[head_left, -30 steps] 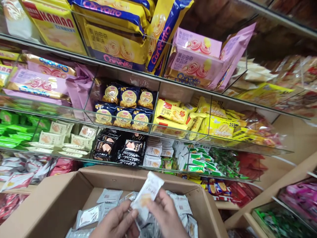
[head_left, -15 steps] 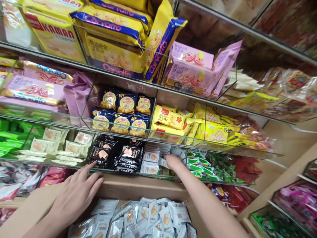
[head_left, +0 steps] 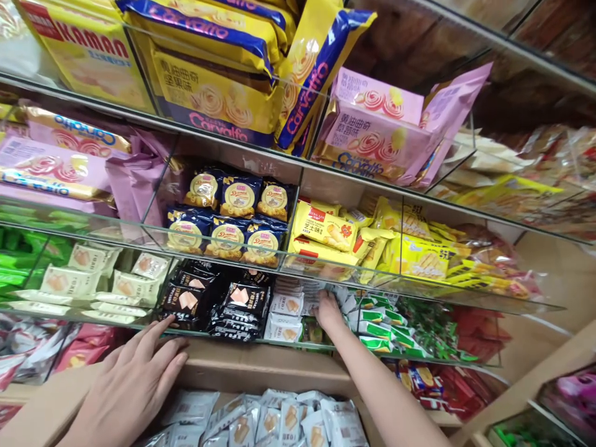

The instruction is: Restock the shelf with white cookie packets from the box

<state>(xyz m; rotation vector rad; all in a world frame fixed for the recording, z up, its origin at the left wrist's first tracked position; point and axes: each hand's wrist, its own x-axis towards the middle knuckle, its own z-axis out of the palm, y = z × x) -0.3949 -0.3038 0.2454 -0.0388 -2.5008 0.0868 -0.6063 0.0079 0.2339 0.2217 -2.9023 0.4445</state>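
Note:
My right hand point(head_left: 329, 311) reaches into a low shelf compartment, at the stacked small white biscuit packets point(head_left: 286, 304). Its fingers are mostly hidden among them, so I cannot tell whether it grips one. My left hand point(head_left: 135, 375) lies with fingers stretched out over the flap of a cardboard box point(head_left: 261, 366), fingertips close to the shelf edge below the black packets point(head_left: 184, 299). It holds nothing. Inside the box lie many loose white biscuit packets point(head_left: 288, 419) of the same look.
Beside the right hand lie green-and-white packets point(head_left: 379, 323). Above hang glass-fronted shelves with blue round-label cookie packs point(head_left: 239, 195), yellow packets point(head_left: 323, 226) and pink cookie packs point(head_left: 379, 133). Cream packets point(head_left: 69, 279) sit at left. A glass shelf edge point(head_left: 419, 288) juts just above the right forearm.
My right hand has shifted slightly within the compartment; the white packet seen at its fingertips now sits farther back among the others. The view has moved closer. My left hand stays on the box flap.

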